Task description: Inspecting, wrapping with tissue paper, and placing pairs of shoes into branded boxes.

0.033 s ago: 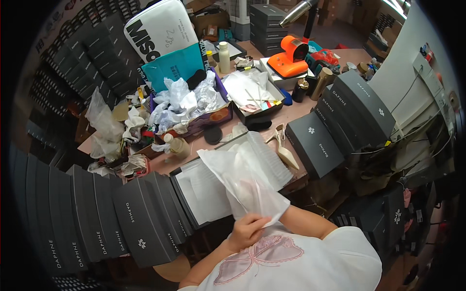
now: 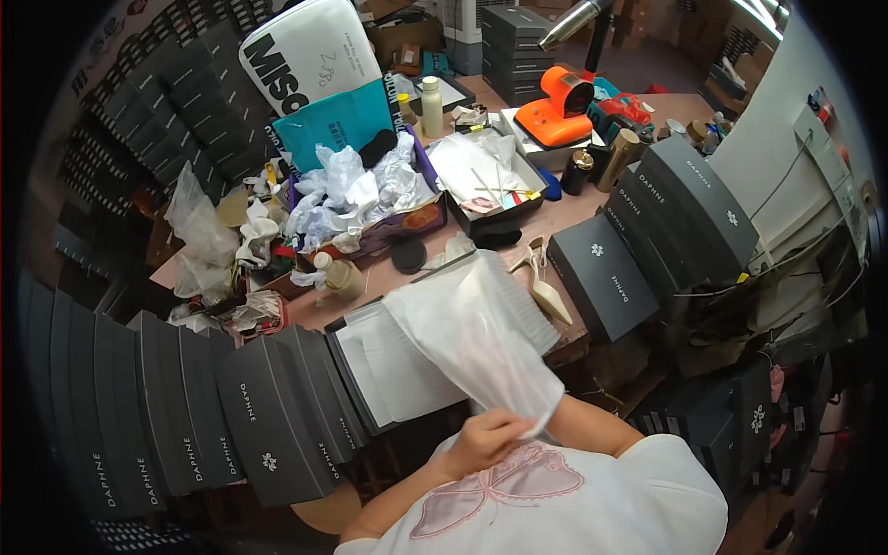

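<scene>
A thin white translucent bag (image 2: 462, 305) lies over an open grey shoe box (image 2: 359, 393) lined with white paper (image 2: 393, 375). At the bag's near edge, my left hand (image 2: 495, 437) is closed, pinching the film. My right forearm goes into the bag's mouth, and my right hand (image 2: 504, 356) shows only faintly through the film. Its fingers cannot be made out. A ribbed white foam sheet (image 2: 532, 324) shows along the box's right side. Just beyond it, a cream high-heeled shoe (image 2: 548, 294) lies on the pink table (image 2: 379, 282).
Closed grey shoe boxes (image 2: 277, 416) line the left side; more boxes (image 2: 606, 277) are stacked at the right. Behind stand a carton of crumpled paper (image 2: 370, 240), a tray of papers and sticks (image 2: 504, 217), a cream bottle (image 2: 340, 277) and an orange device (image 2: 558, 111).
The bag has shifted slightly right and spread flatter over the box. My left hand has moved a little right, still pinching its edge. My right hand stays inside the bag.
</scene>
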Demonstrator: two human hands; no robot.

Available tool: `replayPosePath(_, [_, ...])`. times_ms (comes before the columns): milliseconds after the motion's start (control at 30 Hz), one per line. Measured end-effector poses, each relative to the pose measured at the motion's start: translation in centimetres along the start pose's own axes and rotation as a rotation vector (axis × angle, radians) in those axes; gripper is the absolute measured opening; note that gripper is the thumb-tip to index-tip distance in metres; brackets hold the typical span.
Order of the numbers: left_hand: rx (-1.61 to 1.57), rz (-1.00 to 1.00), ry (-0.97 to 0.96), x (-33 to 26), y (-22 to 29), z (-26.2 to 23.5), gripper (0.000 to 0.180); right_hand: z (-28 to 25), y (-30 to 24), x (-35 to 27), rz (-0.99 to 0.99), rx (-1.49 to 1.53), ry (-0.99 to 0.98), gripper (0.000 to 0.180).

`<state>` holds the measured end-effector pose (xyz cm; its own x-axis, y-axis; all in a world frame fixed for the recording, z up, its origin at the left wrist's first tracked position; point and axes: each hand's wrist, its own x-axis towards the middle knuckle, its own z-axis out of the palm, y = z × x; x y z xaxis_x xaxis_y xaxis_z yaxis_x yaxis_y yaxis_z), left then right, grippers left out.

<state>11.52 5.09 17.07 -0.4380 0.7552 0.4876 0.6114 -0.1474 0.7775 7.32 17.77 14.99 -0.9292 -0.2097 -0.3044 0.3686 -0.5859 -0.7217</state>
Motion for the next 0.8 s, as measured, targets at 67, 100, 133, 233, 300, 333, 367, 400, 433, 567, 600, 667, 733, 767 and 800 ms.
replayPosePath(67, [-0.077,0.047,-0.183,3.7,-0.6,1.3,0.046,-5.4,-3.7,-1.3,-0.129,-0.302,0.176,0.035])
replayPosePath(100, [-0.106,-0.017,-0.195,5.2,-0.5,1.4,0.048,-7.9,-5.4,-1.5,-0.220,-0.567,0.266,0.036])
replayPosePath(133, [-0.138,-0.081,-0.204,6.0,-0.6,1.4,0.051,-10.8,-6.6,-2.1,-0.340,-0.960,0.386,0.036])
replayPosePath(233, [0.049,-0.492,0.051,4.5,-8.4,3.3,0.057,-20.9,-10.9,-5.0,-0.528,-1.763,0.777,0.037])
replayPosePath(300, [0.450,-0.552,0.269,3.2,-15.4,4.0,0.063,-27.7,-11.5,-7.3,-0.443,-2.094,0.895,0.038])
replayPosePath(333, [0.616,-0.554,0.216,3.5,-17.5,3.5,0.064,-30.0,-11.1,-8.4,-0.416,-2.196,0.888,0.038])
replayPosePath(367, [0.787,-0.552,0.169,4.5,-19.4,2.3,0.065,-31.3,-10.5,-9.4,-0.415,-2.272,0.855,0.039])
replayPosePath(400, [0.730,-0.715,0.175,5.5,-20.8,1.1,0.059,-32.1,-9.5,-10.5,-0.408,-2.326,0.795,0.039])
replayPosePath(433, [0.668,-0.882,0.187,6.4,-22.0,-0.2,0.053,-31.6,-8.5,-11.8,-0.397,-2.345,0.701,0.040])
replayPosePath(567, [0.633,-1.224,-0.072,8.2,-24.8,-3.2,0.029,-22.0,-12.8,-15.8,0.434,-1.871,0.077,0.039])
replayPosePath(600, [0.658,-1.115,-0.007,9.1,-23.1,-3.0,0.023,-20.2,-13.7,-15.8,0.222,-1.870,0.053,0.032])
replayPosePath(667, [0.781,-0.721,0.112,11.3,-18.5,-2.9,0.017,-17.4,-15.0,-13.3,-0.050,-1.524,0.070,0.046])
replayPosePath(733, [0.829,-0.384,0.148,12.1,-12.9,-1.3,0.016,-14.9,-14.6,-9.3,-0.159,-1.077,0.154,0.060])
replayPosePath(767, [0.811,-0.334,0.141,12.0,-10.4,-0.3,0.017,-13.6,-14.5,-6.9,-0.227,-1.044,0.201,0.064])
replayPosePath(800, [0.782,-0.322,0.124,11.8,-8.3,0.6,0.019,-13.0,-14.2,-4.6,-0.302,-1.015,0.252,0.068])
